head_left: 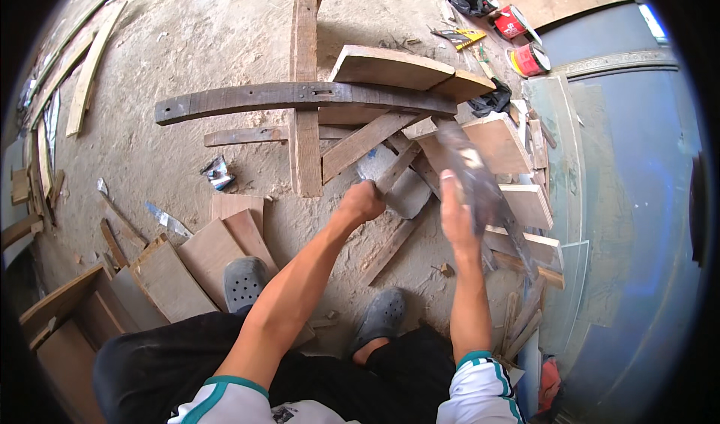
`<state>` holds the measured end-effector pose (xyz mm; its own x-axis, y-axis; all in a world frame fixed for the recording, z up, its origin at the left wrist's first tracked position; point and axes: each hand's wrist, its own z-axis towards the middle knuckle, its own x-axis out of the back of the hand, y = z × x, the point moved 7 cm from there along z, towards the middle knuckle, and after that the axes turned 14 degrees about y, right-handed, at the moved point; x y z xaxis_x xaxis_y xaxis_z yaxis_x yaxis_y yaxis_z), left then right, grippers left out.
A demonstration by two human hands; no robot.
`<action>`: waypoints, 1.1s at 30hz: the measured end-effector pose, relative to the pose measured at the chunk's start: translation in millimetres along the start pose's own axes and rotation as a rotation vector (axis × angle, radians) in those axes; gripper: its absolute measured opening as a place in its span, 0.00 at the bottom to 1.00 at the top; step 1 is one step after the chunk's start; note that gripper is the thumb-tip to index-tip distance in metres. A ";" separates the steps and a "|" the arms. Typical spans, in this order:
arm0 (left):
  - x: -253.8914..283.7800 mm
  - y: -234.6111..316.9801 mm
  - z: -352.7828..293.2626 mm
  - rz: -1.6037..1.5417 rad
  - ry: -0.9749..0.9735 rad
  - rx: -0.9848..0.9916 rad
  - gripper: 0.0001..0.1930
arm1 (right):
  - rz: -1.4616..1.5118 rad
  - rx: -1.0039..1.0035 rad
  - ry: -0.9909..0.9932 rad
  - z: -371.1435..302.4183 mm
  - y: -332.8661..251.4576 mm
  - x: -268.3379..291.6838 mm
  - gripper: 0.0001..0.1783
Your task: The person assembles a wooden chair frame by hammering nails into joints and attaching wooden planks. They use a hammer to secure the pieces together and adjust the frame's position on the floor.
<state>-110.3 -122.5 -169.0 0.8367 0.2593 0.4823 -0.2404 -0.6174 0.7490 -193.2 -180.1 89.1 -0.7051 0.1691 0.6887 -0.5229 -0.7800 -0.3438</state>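
Head view: left hand (363,200) grips a wood strip (395,170), right hand (455,212) clasps a dark board (480,191) amid scattered planks (300,94).

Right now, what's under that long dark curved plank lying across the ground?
Under the long dark plank runs an upright plank, crossing beneath it, plus sandy ground. Its right end disappears beneath a pale board, so that part is hidden.
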 end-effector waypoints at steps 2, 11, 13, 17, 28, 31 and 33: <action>-0.5 -4.3 0.3 0.003 -0.001 0.017 0.18 | -0.004 -0.108 0.039 14.2 -5.3 9.0 0.04; 2.1 12.3 -5.6 -0.036 0.007 -0.049 0.16 | -0.266 -0.479 -0.445 -80.1 97.2 -54.6 0.21; 4.5 12.2 -1.9 -0.049 0.021 -0.044 0.16 | -0.055 -0.398 -0.141 -44.1 54.0 -30.7 0.19; -1.8 3.2 -4.3 -0.029 -0.015 -0.024 0.16 | -0.079 0.021 0.028 -6.5 16.4 0.2 0.14; -2.7 10.7 2.8 -0.038 0.029 -0.094 0.15 | -0.117 -0.538 -0.238 -44.5 96.3 -28.8 0.17; -2.5 4.1 -0.5 0.005 0.033 -0.054 0.14 | -0.195 -0.031 -0.083 -12.7 45.9 3.7 0.09; -6.4 0.1 0.6 -0.013 0.033 -0.082 0.14 | -0.220 0.107 0.018 -14.4 39.1 5.9 0.07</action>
<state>-115.4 -124.6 -172.4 0.8238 0.2920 0.4858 -0.2702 -0.5511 0.7895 -224.7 -200.9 70.6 -0.5887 0.3524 0.7275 -0.6121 -0.7822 -0.1164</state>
